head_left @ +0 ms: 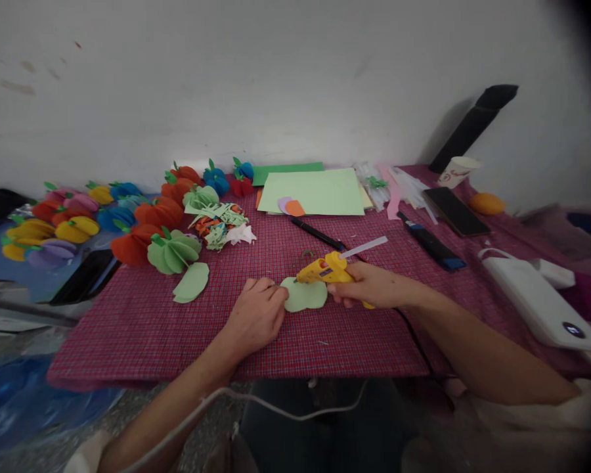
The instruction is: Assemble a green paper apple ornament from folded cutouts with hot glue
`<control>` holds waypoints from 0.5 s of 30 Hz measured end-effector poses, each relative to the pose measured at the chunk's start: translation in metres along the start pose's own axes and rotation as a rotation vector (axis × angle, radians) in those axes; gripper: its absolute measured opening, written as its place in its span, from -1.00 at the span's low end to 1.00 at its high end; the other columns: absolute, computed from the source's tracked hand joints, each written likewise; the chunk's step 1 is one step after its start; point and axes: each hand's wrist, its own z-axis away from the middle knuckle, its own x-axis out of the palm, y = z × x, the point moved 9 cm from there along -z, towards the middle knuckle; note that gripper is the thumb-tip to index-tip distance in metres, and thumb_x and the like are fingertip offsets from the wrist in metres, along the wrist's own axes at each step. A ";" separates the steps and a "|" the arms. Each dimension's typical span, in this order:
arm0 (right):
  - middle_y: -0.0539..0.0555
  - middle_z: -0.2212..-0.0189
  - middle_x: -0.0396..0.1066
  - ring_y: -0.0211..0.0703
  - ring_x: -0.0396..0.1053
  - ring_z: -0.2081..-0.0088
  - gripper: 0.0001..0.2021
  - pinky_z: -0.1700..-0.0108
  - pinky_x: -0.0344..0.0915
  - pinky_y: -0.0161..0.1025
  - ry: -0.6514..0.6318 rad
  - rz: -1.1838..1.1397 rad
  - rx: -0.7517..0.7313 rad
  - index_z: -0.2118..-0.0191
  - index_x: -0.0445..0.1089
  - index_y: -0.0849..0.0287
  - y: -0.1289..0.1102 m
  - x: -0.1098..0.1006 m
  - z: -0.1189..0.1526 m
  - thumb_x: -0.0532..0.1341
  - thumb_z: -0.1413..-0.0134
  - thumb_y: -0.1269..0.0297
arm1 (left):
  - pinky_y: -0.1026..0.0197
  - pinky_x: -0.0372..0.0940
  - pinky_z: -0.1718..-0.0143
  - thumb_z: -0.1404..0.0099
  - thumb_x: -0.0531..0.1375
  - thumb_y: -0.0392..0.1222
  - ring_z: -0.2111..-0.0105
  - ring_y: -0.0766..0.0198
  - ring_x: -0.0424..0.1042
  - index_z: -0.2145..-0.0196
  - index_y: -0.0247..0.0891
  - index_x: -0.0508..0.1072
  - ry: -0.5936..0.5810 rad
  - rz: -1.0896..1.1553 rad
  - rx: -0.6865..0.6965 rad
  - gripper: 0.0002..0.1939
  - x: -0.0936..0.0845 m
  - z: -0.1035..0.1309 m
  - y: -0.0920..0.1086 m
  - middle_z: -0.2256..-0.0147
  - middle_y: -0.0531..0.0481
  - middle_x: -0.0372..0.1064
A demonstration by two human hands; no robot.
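Near paper pumpkins [173,253], scraps [221,223] and a pen [318,232], a glue gun [325,268] clasped in the right hand [374,284] overlaps the lobed pale-green cutout [303,299] on the cloth [201,348], left hand [257,312] touching its edge, pinch unclear.

The person's right hand [374,284] grips a yellow glue gun [328,269], a whitish glue stick [367,247] jutting from its back and its nozzle at a pale green paper piece [305,295] on a red checked tablecloth [285,355]. The left hand [257,314] has its fingers at that piece's left edge. Left of it lies another pale green cutout [192,282], near a crowd of colourful paper pumpkins [160,211] and a heap of paper scraps [220,225]. Behind the hands are green paper sheets [320,187] and a black pen [318,232]; to the right, a dark-handled cutter [431,243], a phone [456,210], a paper cup [457,172], an orange fruit [487,203] and a white power bank [536,302].
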 end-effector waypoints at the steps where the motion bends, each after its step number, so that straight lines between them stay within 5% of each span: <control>1: 0.02 0.58 0.32 -0.35 0.22 0.59 -0.63 0.59 0.14 -0.41 -0.003 0.004 0.000 0.41 0.34 0.26 0.000 0.000 0.000 0.07 -0.02 0.00 | 0.07 0.04 0.28 -0.23 -0.06 -0.29 0.29 0.13 0.18 0.32 -0.28 0.33 0.000 0.002 0.000 -0.81 0.000 0.000 0.000 0.38 -0.10 0.31; 15: 0.01 0.61 0.30 -0.36 0.20 0.62 -0.64 0.61 0.12 -0.41 0.028 0.001 0.030 0.45 0.32 0.26 -0.001 -0.001 0.000 0.08 0.00 0.01 | 0.07 0.04 0.27 -0.24 -0.06 -0.29 0.29 0.14 0.18 0.31 -0.28 0.33 0.002 0.002 -0.005 -0.81 0.000 0.000 0.000 0.38 -0.09 0.31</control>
